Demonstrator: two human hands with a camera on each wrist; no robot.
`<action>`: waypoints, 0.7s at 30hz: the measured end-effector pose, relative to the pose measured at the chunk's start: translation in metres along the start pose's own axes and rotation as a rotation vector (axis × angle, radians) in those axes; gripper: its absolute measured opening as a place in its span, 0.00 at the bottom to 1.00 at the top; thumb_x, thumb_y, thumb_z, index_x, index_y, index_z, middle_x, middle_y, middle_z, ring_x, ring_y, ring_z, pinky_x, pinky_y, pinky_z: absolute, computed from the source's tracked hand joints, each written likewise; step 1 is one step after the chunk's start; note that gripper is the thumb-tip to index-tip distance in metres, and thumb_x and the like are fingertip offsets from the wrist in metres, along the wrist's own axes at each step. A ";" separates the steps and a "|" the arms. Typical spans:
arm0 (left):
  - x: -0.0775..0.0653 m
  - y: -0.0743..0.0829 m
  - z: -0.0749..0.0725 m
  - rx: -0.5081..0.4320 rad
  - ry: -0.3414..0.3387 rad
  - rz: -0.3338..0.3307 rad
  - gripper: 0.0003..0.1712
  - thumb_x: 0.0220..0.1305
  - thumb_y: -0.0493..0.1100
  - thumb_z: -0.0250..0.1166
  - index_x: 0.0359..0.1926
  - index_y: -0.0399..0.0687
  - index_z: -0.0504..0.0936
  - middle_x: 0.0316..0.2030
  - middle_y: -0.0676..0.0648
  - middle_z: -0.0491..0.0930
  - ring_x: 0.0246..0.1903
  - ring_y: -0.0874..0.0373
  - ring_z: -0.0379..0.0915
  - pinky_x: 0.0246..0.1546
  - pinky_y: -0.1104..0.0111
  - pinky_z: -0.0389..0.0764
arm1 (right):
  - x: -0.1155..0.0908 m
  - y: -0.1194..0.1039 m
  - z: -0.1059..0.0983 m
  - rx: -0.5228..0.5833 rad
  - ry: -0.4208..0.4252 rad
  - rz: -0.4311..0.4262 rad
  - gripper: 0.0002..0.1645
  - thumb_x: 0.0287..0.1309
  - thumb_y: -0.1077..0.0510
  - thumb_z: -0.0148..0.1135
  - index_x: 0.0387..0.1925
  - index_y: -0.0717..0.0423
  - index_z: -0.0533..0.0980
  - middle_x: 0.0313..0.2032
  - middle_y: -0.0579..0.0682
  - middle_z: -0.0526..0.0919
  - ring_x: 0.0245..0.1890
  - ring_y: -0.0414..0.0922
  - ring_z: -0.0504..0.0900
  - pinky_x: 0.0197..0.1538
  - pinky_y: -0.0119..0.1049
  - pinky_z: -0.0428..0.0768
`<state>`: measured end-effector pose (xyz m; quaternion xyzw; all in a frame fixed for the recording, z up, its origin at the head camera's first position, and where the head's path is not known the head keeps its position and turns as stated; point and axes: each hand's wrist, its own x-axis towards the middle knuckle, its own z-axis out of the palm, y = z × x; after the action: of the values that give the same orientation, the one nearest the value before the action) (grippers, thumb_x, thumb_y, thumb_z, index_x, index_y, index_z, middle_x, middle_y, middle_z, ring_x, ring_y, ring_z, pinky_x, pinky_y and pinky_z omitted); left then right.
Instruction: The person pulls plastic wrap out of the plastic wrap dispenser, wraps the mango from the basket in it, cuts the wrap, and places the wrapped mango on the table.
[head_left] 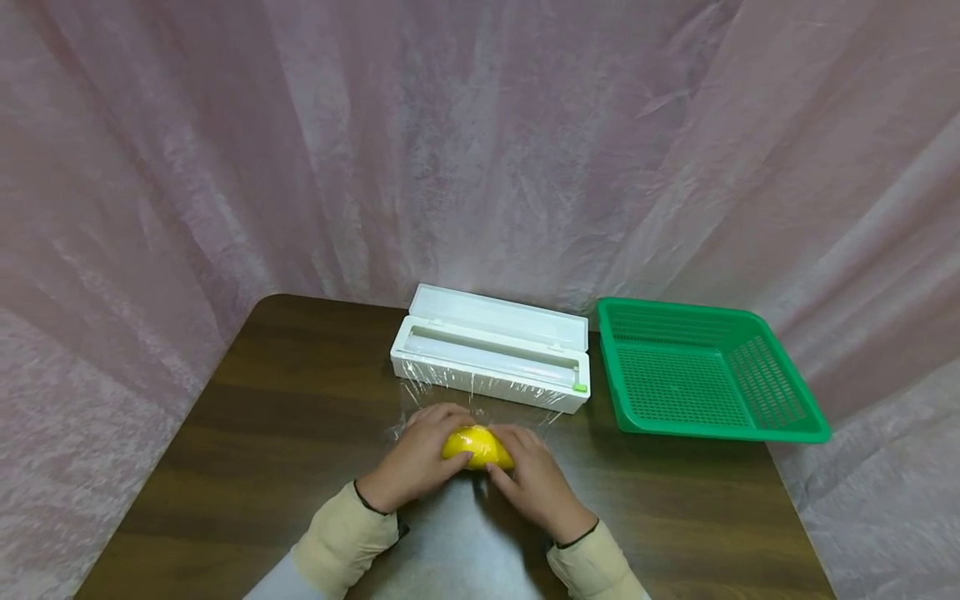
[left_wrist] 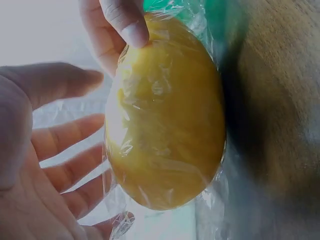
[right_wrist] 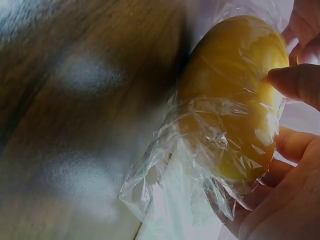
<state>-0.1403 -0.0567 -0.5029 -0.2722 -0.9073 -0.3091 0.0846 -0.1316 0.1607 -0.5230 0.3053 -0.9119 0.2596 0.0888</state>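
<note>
A smooth yellow oval fruit (head_left: 478, 446), its exact kind unclear, is covered in clear plastic wrap (right_wrist: 215, 120) just above the table. My right hand (head_left: 534, 479) holds its right end; in the right wrist view the thumb presses its surface and the fingers reach behind. My left hand (head_left: 420, 454) is at the other end. The left wrist view shows that hand's fingers (left_wrist: 75, 165) loosely extended at the film's edge, with the thumb slightly off the fruit. Film stretches from the fruit to the white wrap dispenser (head_left: 487, 382), whose lid is raised.
To the right of the dispenser sits a green plastic basket (head_left: 798, 375) with mesh sides. A green slider (head_left: 580, 387) is at the dispenser's right end. Behind the brown wooden table (head_left: 300, 400) hangs a pink curtain (head_left: 480, 150).
</note>
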 end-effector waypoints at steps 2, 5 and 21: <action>0.000 0.000 0.000 0.004 0.012 0.004 0.23 0.53 0.48 0.70 0.50 0.49 0.79 0.49 0.52 0.72 0.52 0.57 0.64 0.56 0.54 0.61 | 0.001 0.001 0.000 -0.009 0.005 -0.001 0.32 0.57 0.52 0.63 0.61 0.57 0.68 0.55 0.51 0.72 0.56 0.48 0.67 0.57 0.51 0.65; 0.000 -0.002 0.001 0.013 0.024 0.005 0.22 0.52 0.46 0.71 0.49 0.47 0.80 0.48 0.51 0.73 0.50 0.56 0.66 0.55 0.54 0.62 | 0.002 0.002 0.001 -0.016 0.011 -0.003 0.32 0.58 0.51 0.62 0.62 0.58 0.67 0.57 0.52 0.71 0.57 0.49 0.67 0.58 0.51 0.65; 0.010 -0.005 -0.001 0.028 0.004 0.010 0.16 0.58 0.42 0.67 0.48 0.45 0.80 0.46 0.50 0.76 0.49 0.56 0.67 0.55 0.53 0.62 | 0.004 -0.008 -0.003 0.046 0.124 -0.064 0.25 0.55 0.55 0.64 0.55 0.57 0.73 0.57 0.53 0.69 0.59 0.50 0.64 0.57 0.53 0.65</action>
<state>-0.1517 -0.0557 -0.5015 -0.2750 -0.9099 -0.2965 0.0917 -0.1302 0.1546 -0.5163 0.3198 -0.8882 0.2957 0.1464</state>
